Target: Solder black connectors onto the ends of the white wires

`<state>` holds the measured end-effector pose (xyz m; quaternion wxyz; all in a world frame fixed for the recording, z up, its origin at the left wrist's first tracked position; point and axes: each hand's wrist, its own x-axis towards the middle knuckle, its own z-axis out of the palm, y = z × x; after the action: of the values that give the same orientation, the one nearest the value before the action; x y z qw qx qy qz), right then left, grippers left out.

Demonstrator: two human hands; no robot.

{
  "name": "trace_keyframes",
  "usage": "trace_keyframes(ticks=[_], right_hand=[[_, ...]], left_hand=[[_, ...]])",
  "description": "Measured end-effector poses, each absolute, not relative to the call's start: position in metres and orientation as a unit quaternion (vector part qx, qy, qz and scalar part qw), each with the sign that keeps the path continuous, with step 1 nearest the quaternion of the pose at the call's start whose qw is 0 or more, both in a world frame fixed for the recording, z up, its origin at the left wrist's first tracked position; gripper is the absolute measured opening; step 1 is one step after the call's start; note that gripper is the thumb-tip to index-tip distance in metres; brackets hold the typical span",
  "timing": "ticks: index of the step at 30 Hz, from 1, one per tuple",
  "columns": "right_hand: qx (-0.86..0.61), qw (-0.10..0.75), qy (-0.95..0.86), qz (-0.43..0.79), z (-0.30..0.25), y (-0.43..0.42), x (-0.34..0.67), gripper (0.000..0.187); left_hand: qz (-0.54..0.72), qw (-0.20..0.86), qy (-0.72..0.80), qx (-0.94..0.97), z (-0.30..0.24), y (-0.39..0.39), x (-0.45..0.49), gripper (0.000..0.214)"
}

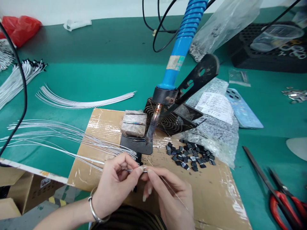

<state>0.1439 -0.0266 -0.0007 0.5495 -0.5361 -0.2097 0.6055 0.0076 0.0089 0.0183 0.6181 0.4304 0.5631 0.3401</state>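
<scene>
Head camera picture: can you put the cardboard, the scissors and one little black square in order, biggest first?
1. Cardboard
2. Scissors
3. Black square

The black squares all look about alike.
</scene>
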Motion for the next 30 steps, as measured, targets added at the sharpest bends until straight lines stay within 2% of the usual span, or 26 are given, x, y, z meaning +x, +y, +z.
trace_keyframes(ticks=[13,19,30], right_hand=[[-0.535,0.554,-0.175,0.613,-0.001,-0.026,0.14,0.033],[-0.498,0.557,-0.22,0.627,-0.014,-0.027,0.145,0.03],[-0.549,0.548,-0.188,0.602,0.002,-0.024,0.138,0.026]], left_hand=[[0.365,0.592,0.575,0.431,0.016,0.006,0.011,0.022],[0.394,0.569,0.576,0.435,0.015,0.008,0.011,0.019],[0.393,0.56,0.573,0.451,0.016,0.01,0.011,0.016]])
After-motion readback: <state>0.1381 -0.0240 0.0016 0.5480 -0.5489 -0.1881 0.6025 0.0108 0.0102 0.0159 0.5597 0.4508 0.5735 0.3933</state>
